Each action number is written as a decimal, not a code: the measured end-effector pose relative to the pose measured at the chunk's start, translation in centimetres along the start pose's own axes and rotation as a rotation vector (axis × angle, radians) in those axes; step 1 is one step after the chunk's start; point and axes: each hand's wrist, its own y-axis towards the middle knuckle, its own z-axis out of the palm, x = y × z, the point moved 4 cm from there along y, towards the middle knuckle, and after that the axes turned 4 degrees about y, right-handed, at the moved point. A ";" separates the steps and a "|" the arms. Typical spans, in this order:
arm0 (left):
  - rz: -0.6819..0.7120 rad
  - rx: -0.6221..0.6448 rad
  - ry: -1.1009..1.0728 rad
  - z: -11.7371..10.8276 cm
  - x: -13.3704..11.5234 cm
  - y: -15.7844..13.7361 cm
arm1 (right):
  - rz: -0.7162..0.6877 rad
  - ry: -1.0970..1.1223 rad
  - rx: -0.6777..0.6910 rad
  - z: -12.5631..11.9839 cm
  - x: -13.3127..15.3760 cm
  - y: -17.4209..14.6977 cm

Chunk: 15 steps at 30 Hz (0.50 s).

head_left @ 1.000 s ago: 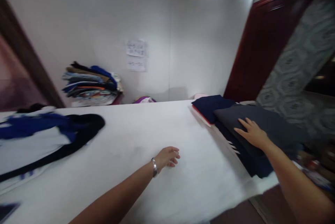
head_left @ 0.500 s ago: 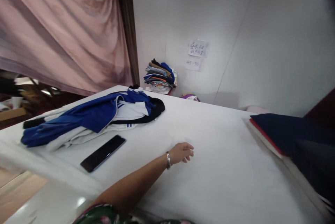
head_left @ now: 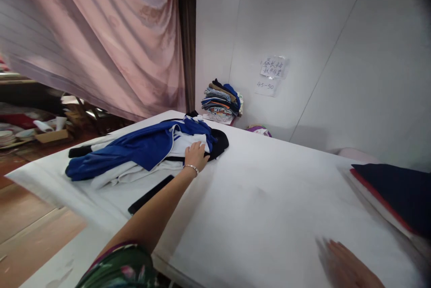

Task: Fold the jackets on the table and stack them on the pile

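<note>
My left hand (head_left: 197, 157) reaches to the pile of clothes on the table's left side. Its fingers are stretched out on the white part of a blue and white jacket (head_left: 144, 144), beside a dark cap-like or folded black piece (head_left: 220, 143). The fingers do not close round the cloth. My right hand (head_left: 352, 263) is low at the right, over the bare white tabletop, somewhat blurred. Its fingers look stretched out, with nothing visible in them. A black phone (head_left: 150, 194) lies on the table, partly covered by my left forearm.
Folded dark navy clothes with a red edge (head_left: 393, 196) lie at the right on the white table (head_left: 269, 207). A stack of folded clothes (head_left: 220, 99) stands behind the far edge. Paper notes (head_left: 274, 67) hang on the wall. A pink curtain (head_left: 141, 32) hangs at the left.
My left hand has moved from above the middle of the table to the clothes pile. My right hand has come into view at the lower right. The view has turned slightly left.
</note>
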 end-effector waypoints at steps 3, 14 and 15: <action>-0.053 -0.007 0.258 0.3 2.0 1.8 | -0.025 -0.012 0.124 3.7 3.4 0.7; -0.304 -0.050 -0.021 -1.4 5.7 6.2 | -0.215 -0.023 0.192 10.1 8.6 1.7; -0.331 -0.074 -0.069 -2.3 5.8 6.9 | -0.230 -0.022 0.170 10.3 8.7 1.7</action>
